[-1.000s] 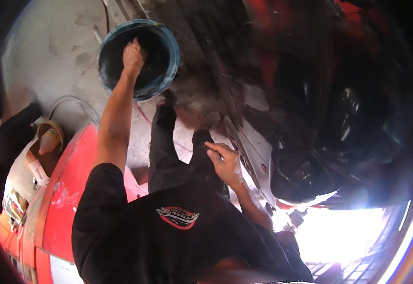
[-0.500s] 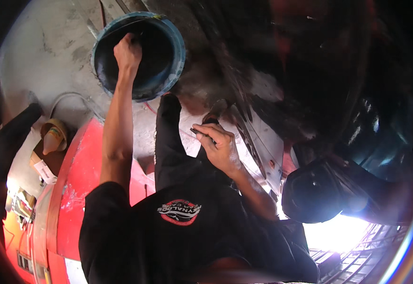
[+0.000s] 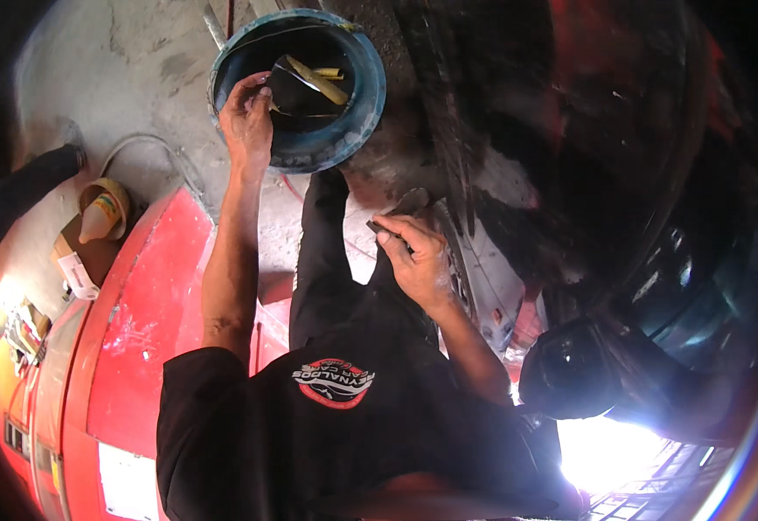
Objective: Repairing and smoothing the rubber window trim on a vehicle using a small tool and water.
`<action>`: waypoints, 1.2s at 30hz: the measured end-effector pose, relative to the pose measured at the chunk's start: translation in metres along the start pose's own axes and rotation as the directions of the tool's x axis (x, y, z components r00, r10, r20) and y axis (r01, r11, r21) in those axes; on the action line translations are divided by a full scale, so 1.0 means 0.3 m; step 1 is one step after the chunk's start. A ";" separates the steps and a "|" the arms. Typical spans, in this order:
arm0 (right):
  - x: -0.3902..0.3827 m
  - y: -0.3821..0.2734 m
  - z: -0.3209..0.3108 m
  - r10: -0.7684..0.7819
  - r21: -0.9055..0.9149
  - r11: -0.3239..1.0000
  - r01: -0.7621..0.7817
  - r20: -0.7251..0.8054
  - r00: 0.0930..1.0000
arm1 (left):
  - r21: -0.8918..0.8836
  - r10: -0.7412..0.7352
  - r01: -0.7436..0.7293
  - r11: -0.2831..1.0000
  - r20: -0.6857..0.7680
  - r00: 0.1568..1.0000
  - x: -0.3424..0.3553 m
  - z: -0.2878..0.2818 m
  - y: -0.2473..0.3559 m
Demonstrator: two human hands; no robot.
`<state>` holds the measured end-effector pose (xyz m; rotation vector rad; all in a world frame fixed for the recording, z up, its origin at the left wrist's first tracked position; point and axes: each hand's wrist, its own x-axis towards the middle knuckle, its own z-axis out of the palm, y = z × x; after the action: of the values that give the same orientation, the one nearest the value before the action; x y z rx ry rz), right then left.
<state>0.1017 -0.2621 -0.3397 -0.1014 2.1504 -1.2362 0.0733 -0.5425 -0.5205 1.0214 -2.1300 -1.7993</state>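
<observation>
Left hand (image 3: 246,122) curled over near rim of blue bucket (image 3: 366,95), fingers inside among scraps; right hand (image 3: 413,256) pinches a thin dark tool (image 3: 400,208), braced against the vehicle underside (image 3: 570,174).

One blue bucket (image 3: 357,104), one yellow cone-shaped tube (image 3: 101,215), two bare hands.

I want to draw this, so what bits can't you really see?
- Left hand, head view: fingertips dip behind the bucket rim, so its grip is unclear.
- Right hand: holds a dark tool, too dim to tell its kind.
- Bucket contents: shadowed, only yellow strips show.
- Lower right: glare washes out the ground.
- Right side: dark, blurred machine.
</observation>
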 end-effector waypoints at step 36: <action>0.133 0.002 0.071 0.037 -0.020 0.999 -0.037 0.001 0.999 | 0.711 -0.265 -0.153 0.686 0.440 0.858 0.372 0.242 -0.634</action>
<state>0.0825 -0.2923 -0.3671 -0.0708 2.1542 -1.1935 0.0239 -0.5573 -0.7469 0.7591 -3.3601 -1.3076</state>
